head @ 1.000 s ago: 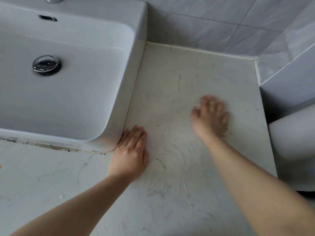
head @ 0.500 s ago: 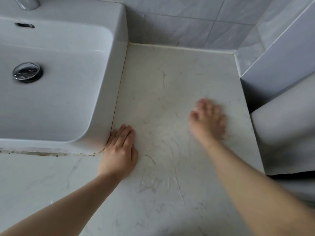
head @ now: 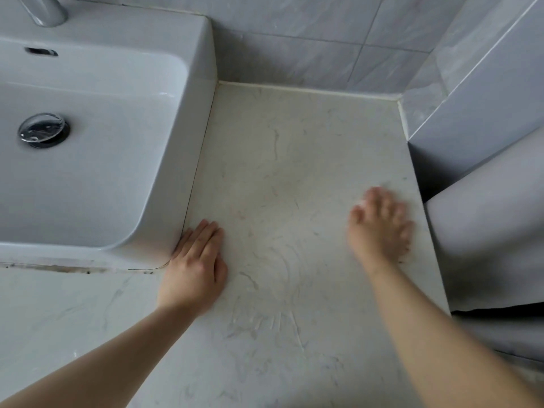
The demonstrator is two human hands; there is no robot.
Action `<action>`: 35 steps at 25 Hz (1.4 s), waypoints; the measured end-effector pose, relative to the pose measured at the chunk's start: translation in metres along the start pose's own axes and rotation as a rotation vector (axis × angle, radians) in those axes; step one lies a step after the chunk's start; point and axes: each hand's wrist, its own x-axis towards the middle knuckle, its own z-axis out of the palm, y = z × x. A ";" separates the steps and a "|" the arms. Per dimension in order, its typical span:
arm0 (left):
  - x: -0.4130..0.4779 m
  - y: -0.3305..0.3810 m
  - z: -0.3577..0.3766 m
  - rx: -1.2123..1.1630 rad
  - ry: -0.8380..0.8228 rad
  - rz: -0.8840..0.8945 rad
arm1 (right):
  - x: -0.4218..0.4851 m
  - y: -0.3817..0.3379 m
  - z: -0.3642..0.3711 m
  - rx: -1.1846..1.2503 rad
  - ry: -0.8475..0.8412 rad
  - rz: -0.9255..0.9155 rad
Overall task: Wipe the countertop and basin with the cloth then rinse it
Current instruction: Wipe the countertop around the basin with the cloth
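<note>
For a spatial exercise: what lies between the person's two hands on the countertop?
Only bare pale marbled countertop lies between the left hand and right hand, in the head view.

Light is soft, cool and even; its source is out of view. Shadows are faint: a thin one under my left grip [head: 194, 266], a darker band past the right edge of the worktop [head: 294, 172]. Small glare spots sit on the drain plug [head: 42, 129] and the basin [head: 164, 94] rim. My right grip [head: 379, 228] is motion-blurred; everything else is sharp. The wall tiles [head: 294, 25] bow toward the frame edges.
</note>
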 end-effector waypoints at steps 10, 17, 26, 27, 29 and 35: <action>-0.001 -0.001 -0.001 0.017 0.005 -0.013 | 0.008 0.047 -0.016 -0.008 -0.063 0.063; -0.001 -0.003 -0.003 -0.006 -0.037 -0.023 | -0.063 -0.023 0.009 -0.120 -0.044 -0.723; -0.002 -0.012 -0.008 0.103 -0.252 0.087 | -0.096 -0.038 0.013 -0.060 -0.035 -0.420; -0.002 -0.013 -0.008 0.128 -0.267 0.103 | -0.097 -0.030 0.013 -0.111 -0.038 -0.547; -0.002 -0.015 -0.008 0.159 -0.322 0.117 | -0.077 0.000 0.001 -0.127 -0.100 -0.490; -0.002 -0.014 -0.005 0.200 -0.382 0.124 | -0.075 -0.034 0.007 -0.007 0.007 -0.032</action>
